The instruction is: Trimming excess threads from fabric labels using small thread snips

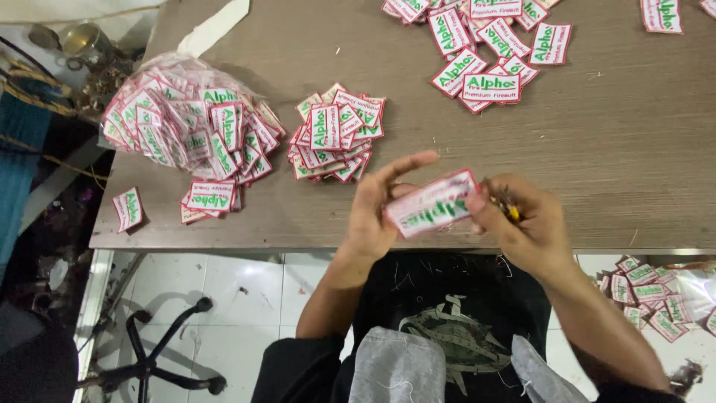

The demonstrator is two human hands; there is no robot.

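Note:
Both hands hold one white patch [432, 204] with a red border and green lettering, blurred, above the table's near edge. My left hand [378, 209] grips its left end with fingers spread. At the patch's right end is my right hand [522, 224], which also clutches a small dark and yellow tool [509, 207]. A stack of the same patches [335, 134] lies just beyond my left hand.
A clear plastic bag full of patches [179, 119] sits at the table's left. Loose patches [485, 45] are scattered at the far middle. The brown table [597, 149] ends near my torso. More patches [649, 298] lie on the floor at right; a chair base [149, 358] stands lower left.

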